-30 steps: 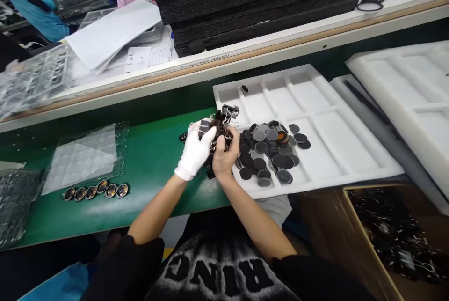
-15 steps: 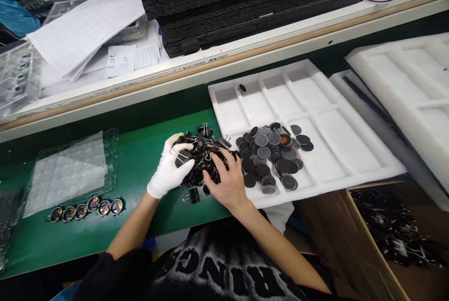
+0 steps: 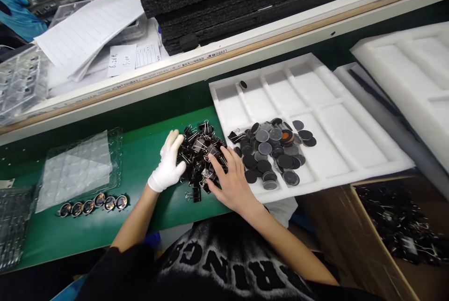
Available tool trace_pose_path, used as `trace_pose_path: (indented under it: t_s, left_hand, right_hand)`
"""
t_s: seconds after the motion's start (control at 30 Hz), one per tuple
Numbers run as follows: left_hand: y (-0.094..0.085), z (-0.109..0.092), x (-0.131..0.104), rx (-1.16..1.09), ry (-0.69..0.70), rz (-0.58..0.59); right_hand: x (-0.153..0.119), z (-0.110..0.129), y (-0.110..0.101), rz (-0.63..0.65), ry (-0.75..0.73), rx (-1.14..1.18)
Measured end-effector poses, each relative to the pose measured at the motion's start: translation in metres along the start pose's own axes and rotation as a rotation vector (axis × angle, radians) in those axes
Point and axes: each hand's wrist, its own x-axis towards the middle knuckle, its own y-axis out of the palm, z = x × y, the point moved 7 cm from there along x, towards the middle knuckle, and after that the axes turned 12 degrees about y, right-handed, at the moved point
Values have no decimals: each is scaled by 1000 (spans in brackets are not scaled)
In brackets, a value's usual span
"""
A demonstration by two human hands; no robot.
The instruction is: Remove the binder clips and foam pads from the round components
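A heap of black binder clips [image 3: 199,153] lies on the green worktop between my two hands. My left hand [image 3: 168,163], in a white glove, rests at the heap's left side with fingers stretched out and nothing in them. My right hand [image 3: 229,179] is bare and lies against the heap's right side, fingers spread over the clips; its fingers are open. One loose binder clip [image 3: 236,136] sits on the edge of the white foam tray [image 3: 336,132], beside a pile of dark round discs [image 3: 264,149]. Another single clip [image 3: 195,194] lies just in front of the heap.
Left on the worktop are a row of several round metal-rimmed pieces [image 3: 87,206] and a clear plastic blister tray [image 3: 77,165]. A cardboard box [image 3: 375,240] with more clips stands low at right. Beyond the ledge [image 3: 175,69] are papers [image 3: 94,29] and a blue-gloved hand [image 3: 21,13].
My left hand has opened and drawn slightly left, off the clips it was cupping. The heap now looks looser, and a clip lies farther right, on the tray by the discs.
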Motion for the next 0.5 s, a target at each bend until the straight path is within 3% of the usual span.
trace_pose_path:
  t_s: [0.13, 0.27, 0.33, 0.43, 0.5]
  left_hand:
    - [-15, -5, 5, 180, -19, -49]
    - [-27, -44, 8, 328, 128, -94]
    - [-24, -74, 16, 361, 283, -42]
    - [-16, -128, 49, 307, 494, 113]
    - [-11, -170, 87, 154, 582, 220]
  right_hand:
    - [-21, -2, -24, -13, -71, -99]
    - [-68, -31, -85, -197, -230, -122]
    - [-101, -68, -129, -350, -252, -191]
    - [-153, -148, -202, -611, -51, -427]
    - [-189, -219, -252, -748, 386, -519]
